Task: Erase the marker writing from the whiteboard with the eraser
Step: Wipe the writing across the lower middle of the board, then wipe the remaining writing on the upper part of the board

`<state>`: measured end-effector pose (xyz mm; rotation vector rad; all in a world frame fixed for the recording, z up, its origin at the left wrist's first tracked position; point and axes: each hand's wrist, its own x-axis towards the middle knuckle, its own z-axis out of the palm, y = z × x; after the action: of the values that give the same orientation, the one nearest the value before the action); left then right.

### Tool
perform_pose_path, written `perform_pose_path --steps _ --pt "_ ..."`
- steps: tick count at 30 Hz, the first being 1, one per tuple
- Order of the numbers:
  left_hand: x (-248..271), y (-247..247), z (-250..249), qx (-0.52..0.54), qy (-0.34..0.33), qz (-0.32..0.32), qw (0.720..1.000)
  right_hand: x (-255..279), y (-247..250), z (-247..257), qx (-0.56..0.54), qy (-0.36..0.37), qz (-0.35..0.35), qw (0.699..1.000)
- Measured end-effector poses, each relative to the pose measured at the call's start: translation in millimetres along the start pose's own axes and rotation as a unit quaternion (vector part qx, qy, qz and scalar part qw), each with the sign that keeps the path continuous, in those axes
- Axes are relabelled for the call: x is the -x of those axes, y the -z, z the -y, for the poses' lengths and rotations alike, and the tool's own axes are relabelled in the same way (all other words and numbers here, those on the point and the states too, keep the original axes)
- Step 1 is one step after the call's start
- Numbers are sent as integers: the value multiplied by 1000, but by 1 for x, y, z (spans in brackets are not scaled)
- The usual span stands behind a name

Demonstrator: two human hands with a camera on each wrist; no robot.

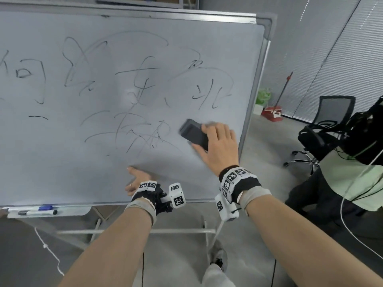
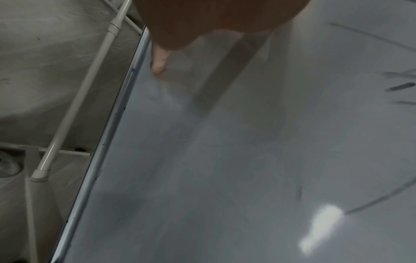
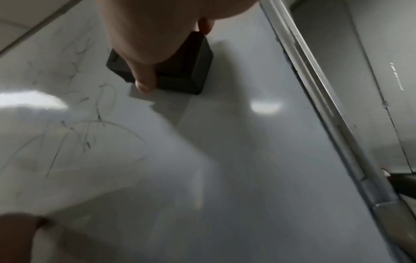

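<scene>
A whiteboard (image 1: 62, 162) on a stand fills the head view, with black marker writing (image 1: 141, 83) across its upper and middle parts. My right hand (image 1: 217, 143) grips a black block eraser (image 1: 193, 133) and holds it flat against the board near the right edge, just right of the lowest scribbles (image 1: 143, 133). In the right wrist view the eraser (image 3: 180, 71) lies on the board under my thumb (image 3: 144, 78). My left hand (image 1: 137, 179) rests with straight fingers on the bare lower board; one fingertip (image 2: 158, 65) shows near the bottom frame.
Two markers (image 1: 39, 210) lie in the tray under the board's lower left. The stand's white bars (image 1: 134, 231) run below the board. An office chair (image 1: 323, 129) and a seated person (image 1: 352, 183) are at the right, with a red dustpan (image 1: 272, 113) beyond.
</scene>
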<state>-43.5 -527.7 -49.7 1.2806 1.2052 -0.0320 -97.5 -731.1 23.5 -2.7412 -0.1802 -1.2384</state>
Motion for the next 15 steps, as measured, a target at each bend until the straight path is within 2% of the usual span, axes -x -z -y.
perform_pose_path --steps 2,6,8,11,13,15 --pt "1 0 -5 -2 0 0 1000 -10 6 -6 3 -19 -27 999" --pt "3 -3 -11 35 10 8 999 -32 18 -25 -18 -134 -138 981" --pt "4 -2 -11 67 11 4 998 -32 11 -19 -26 -123 -150 981" --pt "-10 5 -11 79 20 -21 996 -13 -16 7 -43 -12 -55 998" --pt "-23 14 -13 65 19 -29 997 8 -40 29 -44 59 30 997" --pt "-34 26 -14 62 12 -34 997 23 -61 47 -50 102 69 991"
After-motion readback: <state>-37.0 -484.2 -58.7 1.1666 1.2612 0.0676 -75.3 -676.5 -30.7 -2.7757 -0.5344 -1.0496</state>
